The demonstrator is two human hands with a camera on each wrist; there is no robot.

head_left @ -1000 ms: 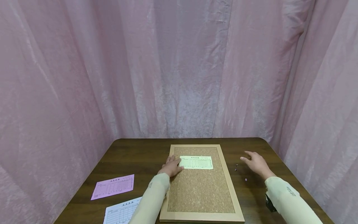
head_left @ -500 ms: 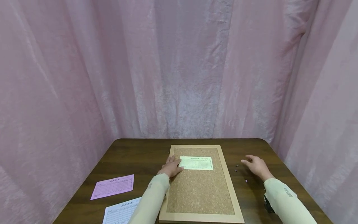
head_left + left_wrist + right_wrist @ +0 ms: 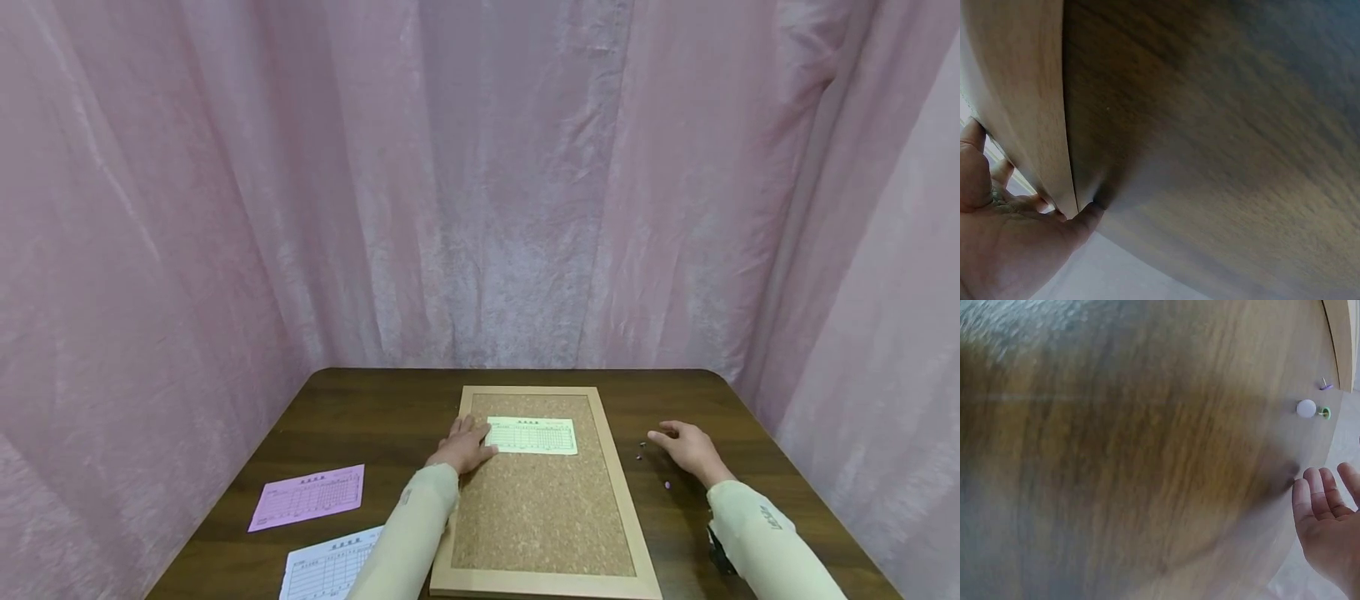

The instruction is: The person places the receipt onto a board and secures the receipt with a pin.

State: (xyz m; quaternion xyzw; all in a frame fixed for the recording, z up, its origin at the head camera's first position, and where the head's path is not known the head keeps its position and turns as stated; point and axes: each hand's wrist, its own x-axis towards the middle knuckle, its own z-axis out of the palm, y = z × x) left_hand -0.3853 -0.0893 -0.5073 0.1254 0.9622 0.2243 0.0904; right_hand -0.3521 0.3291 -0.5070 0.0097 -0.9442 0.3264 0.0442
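Observation:
My left hand [image 3: 462,447] rests over the left frame of the cork board [image 3: 547,517], its fingers spread beside the left edge of a pale green printed slip [image 3: 531,436]. In the left wrist view, fingers of that hand [image 3: 1016,231] lie across the board's wooden edge. Right of the board, my right hand [image 3: 690,450] hovers low over the tabletop with loosely bent fingers, holding nothing. Close to its fingertips, as the right wrist view shows, lie a purple thumbtack [image 3: 1326,385], a pale-headed thumbtack [image 3: 1306,409] and a green thumbtack [image 3: 1325,413].
A pink printed slip [image 3: 309,497] and a white printed slip [image 3: 330,567] lie left of the board on the dark wooden table [image 3: 390,400]; my left sleeve [image 3: 408,533] covers part of the white one. Pink curtains [image 3: 480,183] hang behind the table and at both sides.
My right hand has come down and slightly nearer, its fingers bending more toward the thumbtacks. The left hand has stayed on the board. The head view has shifted a little.

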